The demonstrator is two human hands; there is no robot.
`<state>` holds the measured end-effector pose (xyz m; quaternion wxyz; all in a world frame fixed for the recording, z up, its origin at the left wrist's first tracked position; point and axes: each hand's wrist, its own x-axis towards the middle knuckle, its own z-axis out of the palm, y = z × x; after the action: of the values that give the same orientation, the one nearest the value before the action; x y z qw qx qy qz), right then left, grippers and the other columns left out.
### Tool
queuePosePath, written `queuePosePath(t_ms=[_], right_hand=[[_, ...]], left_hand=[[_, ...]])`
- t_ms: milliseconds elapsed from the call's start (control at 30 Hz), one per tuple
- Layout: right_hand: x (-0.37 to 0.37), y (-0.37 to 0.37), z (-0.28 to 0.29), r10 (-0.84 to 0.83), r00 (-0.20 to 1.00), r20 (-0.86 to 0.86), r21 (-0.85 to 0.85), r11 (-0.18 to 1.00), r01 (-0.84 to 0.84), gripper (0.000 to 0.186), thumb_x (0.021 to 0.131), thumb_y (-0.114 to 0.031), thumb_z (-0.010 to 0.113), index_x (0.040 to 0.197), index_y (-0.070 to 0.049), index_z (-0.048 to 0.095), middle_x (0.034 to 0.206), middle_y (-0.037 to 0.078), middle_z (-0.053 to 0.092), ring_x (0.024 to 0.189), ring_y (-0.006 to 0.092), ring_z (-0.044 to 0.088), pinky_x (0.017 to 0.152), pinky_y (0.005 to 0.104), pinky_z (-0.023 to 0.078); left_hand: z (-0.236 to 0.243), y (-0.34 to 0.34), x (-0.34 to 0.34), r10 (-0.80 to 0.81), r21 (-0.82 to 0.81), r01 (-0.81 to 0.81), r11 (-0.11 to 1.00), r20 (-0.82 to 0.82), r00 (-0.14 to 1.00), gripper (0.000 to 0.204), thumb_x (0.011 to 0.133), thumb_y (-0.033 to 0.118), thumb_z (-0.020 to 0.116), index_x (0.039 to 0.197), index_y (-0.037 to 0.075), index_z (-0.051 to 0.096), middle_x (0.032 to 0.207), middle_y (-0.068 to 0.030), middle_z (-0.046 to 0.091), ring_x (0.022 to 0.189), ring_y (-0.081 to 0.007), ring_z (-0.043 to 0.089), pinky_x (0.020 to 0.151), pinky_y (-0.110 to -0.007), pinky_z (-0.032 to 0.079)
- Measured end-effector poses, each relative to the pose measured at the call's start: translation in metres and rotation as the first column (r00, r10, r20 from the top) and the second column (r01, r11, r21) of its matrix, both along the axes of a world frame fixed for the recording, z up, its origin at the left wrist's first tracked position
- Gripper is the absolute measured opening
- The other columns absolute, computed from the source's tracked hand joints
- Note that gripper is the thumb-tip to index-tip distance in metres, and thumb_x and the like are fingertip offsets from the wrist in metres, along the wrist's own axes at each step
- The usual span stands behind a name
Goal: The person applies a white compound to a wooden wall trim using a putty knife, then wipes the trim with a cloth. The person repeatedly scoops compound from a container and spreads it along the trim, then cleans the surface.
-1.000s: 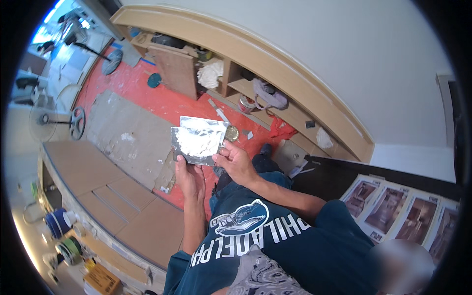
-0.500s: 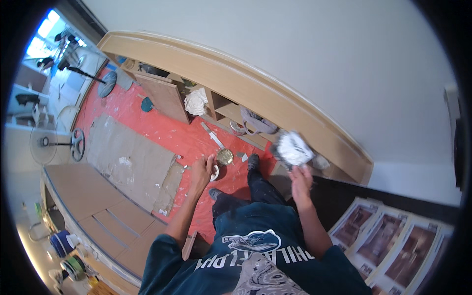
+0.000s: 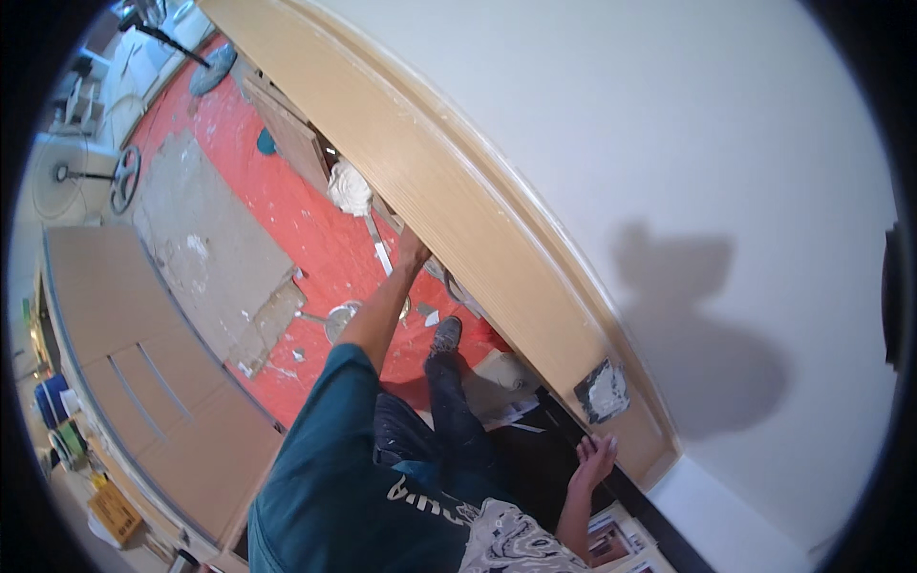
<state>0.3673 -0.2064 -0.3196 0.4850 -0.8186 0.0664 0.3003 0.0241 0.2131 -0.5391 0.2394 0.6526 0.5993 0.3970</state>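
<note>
Smeared plate [image 3: 604, 392] is laid on right end of ledge [image 3: 458, 191]; right hand [image 3: 594, 463] is empty, fingers parted; left hand [image 3: 414, 250] grip cannot be told.

Room under renovation, white-spattered red floor sheeting [image 3: 263, 183], cardboard-covered counter [image 3: 100, 296], wooden cabinet [image 3: 415, 181]

Open run along cabinet top [image 3: 458, 220] left of putty-smeared plate [image 3: 604, 392]; plate blocks most of depth near right corner. Wall [image 3: 669, 143] bars back edge. Left hand [image 3: 415, 250] partly under front edge; bunched white cloth [image 3: 349, 187] obstructs opening farther left.
</note>
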Motion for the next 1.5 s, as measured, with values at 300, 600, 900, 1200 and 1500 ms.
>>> queuePosePath(t_ms=[300,600,900,1200,1500], right_hand=[[-0.027,-0.086,0.018,0.088,0.996,-0.01,-0.375,0.923,-0.086,0.054,0.093,-0.022,0.053,0.14,-0.001,0.036,0.09,0.007,0.06,0.08,0.0161,0.058,0.069,0.0293,0.048],[-0.043,-0.068,0.039,0.402,0.905,-0.139,-0.338,0.84,-0.424,0.06,0.097,-0.02,0.052,0.145,0.003,0.024,0.118,0.019,0.059,0.1,0.0255,0.062,0.082,0.0334,0.053],[-0.073,-0.068,0.003,0.63,0.774,-0.062,-0.111,0.767,-0.632,0.063,0.096,-0.021,0.053,0.146,0.003,0.022,0.116,0.016,0.061,0.101,0.0263,0.061,0.084,0.0337,0.053],[-0.245,0.104,0.023,0.95,0.078,0.303,0.055,0.065,-0.996,0.051,0.097,-0.022,0.053,0.138,0.002,0.037,0.1,0.011,0.062,0.087,0.0194,0.059,0.079,0.0289,0.049],[-0.651,0.158,0.177,0.588,-0.441,0.678,0.207,-0.729,-0.653,0.042,0.097,-0.011,0.051,0.135,0.004,0.044,0.098,0.009,0.064,0.091,0.0158,0.06,0.086,0.0285,0.046]], left_hand=[[-0.07,0.065,0.022,-0.162,-0.287,0.041,0.957,-0.41,0.898,0.054,0.078,0.02,0.068,0.122,-0.002,0.045,0.114,-0.0266,0.054,0.105,-0.0406,0.055,0.088,-0.047,0.046],[-0.073,0.065,0.019,-0.277,-0.421,0.038,0.906,-0.523,0.806,0.063,0.074,0.022,0.072,0.124,-0.002,0.043,0.114,-0.0264,0.053,0.105,-0.0416,0.054,0.089,-0.047,0.045],[0.094,-0.133,-0.097,0.222,-0.525,-0.149,0.838,0.078,0.972,0.082,0.058,0.028,0.083,0.122,-0.001,0.041,0.109,-0.0241,0.054,0.103,-0.0396,0.055,0.088,-0.044,0.046],[0.277,-0.378,-0.254,0.578,-0.598,0.148,0.788,0.801,0.156,0.047,0.077,0.029,0.078,0.108,0.002,0.055,0.097,-0.0047,0.063,0.089,-0.0123,0.062,0.074,-0.027,0.052],[0.446,-0.522,-0.427,0.261,-0.361,-0.512,0.779,0.93,-0.257,0.052,0.085,0.025,0.069,0.126,0.002,0.045,0.114,-0.013,0.058,0.111,-0.0273,0.059,0.094,-0.042,0.051]])
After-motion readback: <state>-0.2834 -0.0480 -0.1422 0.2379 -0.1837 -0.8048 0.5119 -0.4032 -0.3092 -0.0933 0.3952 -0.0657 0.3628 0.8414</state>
